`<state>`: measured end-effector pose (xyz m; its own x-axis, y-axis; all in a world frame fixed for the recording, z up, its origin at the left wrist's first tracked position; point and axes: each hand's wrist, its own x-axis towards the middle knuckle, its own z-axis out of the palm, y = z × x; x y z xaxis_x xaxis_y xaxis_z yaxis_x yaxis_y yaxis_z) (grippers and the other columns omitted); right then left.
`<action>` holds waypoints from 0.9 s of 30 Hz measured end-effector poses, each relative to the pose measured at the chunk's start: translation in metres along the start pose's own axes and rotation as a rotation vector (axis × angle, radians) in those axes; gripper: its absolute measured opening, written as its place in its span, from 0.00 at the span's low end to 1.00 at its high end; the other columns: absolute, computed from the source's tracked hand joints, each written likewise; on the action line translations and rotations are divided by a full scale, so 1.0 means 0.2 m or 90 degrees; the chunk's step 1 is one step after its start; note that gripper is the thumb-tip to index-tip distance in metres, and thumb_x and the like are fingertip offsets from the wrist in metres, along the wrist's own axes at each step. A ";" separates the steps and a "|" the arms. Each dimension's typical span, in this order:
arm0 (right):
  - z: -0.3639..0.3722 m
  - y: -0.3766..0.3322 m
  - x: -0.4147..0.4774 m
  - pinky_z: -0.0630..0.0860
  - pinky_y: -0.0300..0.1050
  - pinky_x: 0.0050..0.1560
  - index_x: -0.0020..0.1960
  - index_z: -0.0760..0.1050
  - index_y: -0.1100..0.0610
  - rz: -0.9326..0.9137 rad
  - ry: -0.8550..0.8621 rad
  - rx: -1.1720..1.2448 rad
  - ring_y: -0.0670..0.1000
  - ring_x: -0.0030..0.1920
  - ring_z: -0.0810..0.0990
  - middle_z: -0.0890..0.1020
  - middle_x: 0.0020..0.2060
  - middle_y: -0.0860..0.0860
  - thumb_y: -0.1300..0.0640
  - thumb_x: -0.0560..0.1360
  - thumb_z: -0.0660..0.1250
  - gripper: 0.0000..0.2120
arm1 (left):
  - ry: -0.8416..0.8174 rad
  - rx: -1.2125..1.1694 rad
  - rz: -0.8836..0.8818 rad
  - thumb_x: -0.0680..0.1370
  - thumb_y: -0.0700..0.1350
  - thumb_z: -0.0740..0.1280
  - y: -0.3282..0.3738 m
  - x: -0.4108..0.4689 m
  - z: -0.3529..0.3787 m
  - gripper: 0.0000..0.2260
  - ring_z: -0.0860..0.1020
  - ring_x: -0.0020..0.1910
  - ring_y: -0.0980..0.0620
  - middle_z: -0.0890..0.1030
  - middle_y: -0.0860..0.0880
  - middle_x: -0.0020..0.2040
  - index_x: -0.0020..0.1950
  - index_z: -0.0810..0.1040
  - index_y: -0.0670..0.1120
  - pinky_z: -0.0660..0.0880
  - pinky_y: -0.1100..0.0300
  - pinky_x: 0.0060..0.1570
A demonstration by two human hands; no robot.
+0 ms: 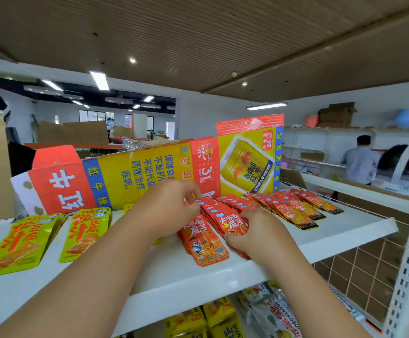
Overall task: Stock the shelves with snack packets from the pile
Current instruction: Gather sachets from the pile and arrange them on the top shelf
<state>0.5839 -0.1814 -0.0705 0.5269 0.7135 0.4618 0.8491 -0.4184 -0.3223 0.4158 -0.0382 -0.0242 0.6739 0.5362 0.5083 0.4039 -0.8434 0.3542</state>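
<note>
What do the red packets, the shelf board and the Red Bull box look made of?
Red packets: likely glossy plastic film, from sheen and flat sealed edges. Shelf board: probably white-painted metal, smooth with a folded lip. Red Bull box: printed cardboard, with creased flaps.

We see shelf (345, 230) plain white. In middle, red packets (206, 242): red-orange ground, white lettering, small blue tabs on top. At left we find yellow-green packets (23, 242) with red-orange lettering. At right, orange packets (293, 211), black lower edge. Behind, carton (135, 172): yellow middle, red ends, blue strips, white and blue characters, gold can picture. Above us ceiling (198, 25) brown, finely ribbed.
</note>
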 end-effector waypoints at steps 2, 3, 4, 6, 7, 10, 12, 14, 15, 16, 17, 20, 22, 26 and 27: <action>0.01 0.00 0.00 0.74 0.45 0.39 0.47 0.78 0.48 0.010 -0.007 -0.003 0.50 0.43 0.78 0.78 0.46 0.47 0.35 0.65 0.70 0.20 | 0.000 -0.005 0.000 0.78 0.51 0.67 0.00 0.00 0.01 0.06 0.76 0.42 0.62 0.80 0.61 0.45 0.53 0.80 0.60 0.72 0.62 0.38; 0.01 0.00 0.00 0.74 0.45 0.40 0.48 0.79 0.48 0.010 -0.007 -0.008 0.51 0.44 0.79 0.77 0.46 0.48 0.35 0.65 0.70 0.21 | 0.001 -0.008 -0.001 0.78 0.51 0.68 0.00 0.00 0.01 0.05 0.76 0.41 0.63 0.80 0.61 0.45 0.52 0.80 0.60 0.72 0.62 0.38; 0.01 0.01 0.00 0.74 0.46 0.41 0.49 0.79 0.48 0.007 -0.004 -0.016 0.51 0.45 0.79 0.77 0.47 0.48 0.34 0.65 0.70 0.21 | 0.002 -0.010 -0.001 0.78 0.51 0.68 0.00 0.00 0.01 0.05 0.76 0.41 0.63 0.80 0.61 0.45 0.52 0.79 0.60 0.72 0.62 0.37; 0.02 0.01 0.00 0.75 0.46 0.42 0.50 0.79 0.49 0.007 -0.003 -0.020 0.51 0.45 0.79 0.77 0.47 0.48 0.34 0.65 0.70 0.22 | -0.001 -0.012 -0.001 0.78 0.51 0.68 0.00 0.00 0.01 0.05 0.76 0.41 0.63 0.80 0.61 0.46 0.52 0.79 0.60 0.71 0.63 0.37; 0.02 0.01 0.01 0.75 0.46 0.42 0.49 0.79 0.49 0.009 -0.003 -0.018 0.51 0.45 0.79 0.77 0.46 0.47 0.34 0.65 0.71 0.21 | -0.002 -0.012 0.001 0.78 0.52 0.68 0.00 0.01 0.01 0.05 0.76 0.41 0.63 0.80 0.61 0.46 0.52 0.79 0.60 0.71 0.63 0.37; 0.02 0.01 0.01 0.73 0.45 0.38 0.47 0.79 0.49 0.006 0.009 -0.013 0.50 0.43 0.78 0.78 0.43 0.46 0.35 0.66 0.71 0.19 | -0.004 -0.008 0.007 0.78 0.52 0.68 0.00 0.01 0.01 0.05 0.76 0.41 0.63 0.80 0.60 0.46 0.53 0.79 0.61 0.70 0.62 0.37; 0.02 0.01 0.01 0.71 0.44 0.37 0.47 0.79 0.49 0.002 0.016 -0.008 0.49 0.42 0.78 0.77 0.41 0.45 0.35 0.66 0.71 0.19 | -0.006 -0.003 0.009 0.78 0.51 0.67 0.01 0.00 0.01 0.06 0.75 0.42 0.63 0.80 0.60 0.46 0.54 0.80 0.60 0.70 0.62 0.37; 0.02 0.02 0.01 0.72 0.44 0.36 0.47 0.79 0.49 0.000 0.016 -0.007 0.48 0.41 0.78 0.78 0.40 0.45 0.35 0.66 0.71 0.19 | -0.009 0.003 0.010 0.79 0.51 0.67 0.01 0.00 0.01 0.06 0.75 0.43 0.63 0.80 0.60 0.47 0.54 0.80 0.60 0.70 0.63 0.37; 0.02 0.02 0.01 0.72 0.44 0.36 0.47 0.79 0.49 0.000 0.015 -0.007 0.48 0.41 0.78 0.78 0.40 0.45 0.35 0.66 0.71 0.19 | -0.010 0.005 0.010 0.79 0.52 0.67 0.01 0.00 0.01 0.06 0.75 0.43 0.63 0.80 0.60 0.47 0.55 0.80 0.59 0.70 0.63 0.37; 0.03 0.02 0.01 0.73 0.44 0.37 0.47 0.79 0.49 -0.001 0.016 -0.006 0.48 0.41 0.78 0.78 0.41 0.45 0.35 0.66 0.71 0.19 | -0.010 0.007 0.010 0.79 0.52 0.67 0.01 0.00 0.00 0.06 0.75 0.43 0.62 0.80 0.60 0.47 0.55 0.80 0.59 0.70 0.63 0.36; 0.03 0.02 0.01 0.74 0.44 0.38 0.47 0.79 0.48 -0.001 0.017 -0.004 0.48 0.41 0.79 0.79 0.41 0.45 0.34 0.66 0.71 0.20 | -0.011 0.008 0.010 0.79 0.52 0.67 0.02 0.00 0.00 0.06 0.75 0.43 0.62 0.80 0.60 0.47 0.55 0.80 0.59 0.69 0.63 0.36; 0.03 0.02 0.01 0.78 0.45 0.39 0.47 0.79 0.48 0.004 0.014 -0.003 0.47 0.41 0.79 0.80 0.41 0.44 0.33 0.66 0.70 0.21 | -0.012 0.010 0.010 0.79 0.52 0.66 0.02 0.00 0.00 0.06 0.76 0.43 0.62 0.80 0.60 0.47 0.55 0.80 0.59 0.70 0.63 0.36; 0.03 0.02 0.02 0.79 0.45 0.40 0.48 0.79 0.49 0.006 0.011 -0.007 0.47 0.41 0.80 0.80 0.41 0.44 0.33 0.66 0.70 0.22 | -0.012 0.011 0.009 0.79 0.52 0.67 0.02 0.00 0.00 0.06 0.76 0.43 0.63 0.80 0.60 0.47 0.55 0.80 0.59 0.70 0.63 0.36; 0.04 0.03 0.01 0.76 0.45 0.42 0.53 0.80 0.50 0.008 0.053 -0.003 0.50 0.46 0.80 0.81 0.47 0.47 0.33 0.68 0.69 0.24 | -0.014 0.004 0.003 0.79 0.51 0.67 0.02 0.00 0.00 0.06 0.77 0.43 0.62 0.80 0.61 0.46 0.54 0.80 0.59 0.72 0.62 0.38; 0.03 0.03 0.01 0.74 0.45 0.43 0.56 0.79 0.51 0.020 0.091 0.019 0.51 0.49 0.80 0.82 0.49 0.48 0.34 0.71 0.69 0.24 | -0.013 0.002 0.003 0.79 0.51 0.67 0.02 0.00 0.01 0.05 0.77 0.43 0.62 0.80 0.61 0.46 0.53 0.80 0.59 0.73 0.62 0.38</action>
<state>0.5908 -0.1790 -0.0769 0.5543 0.6127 0.5634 0.8322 -0.4203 -0.3617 0.4179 -0.0413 -0.0238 0.6884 0.5309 0.4942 0.4026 -0.8465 0.3485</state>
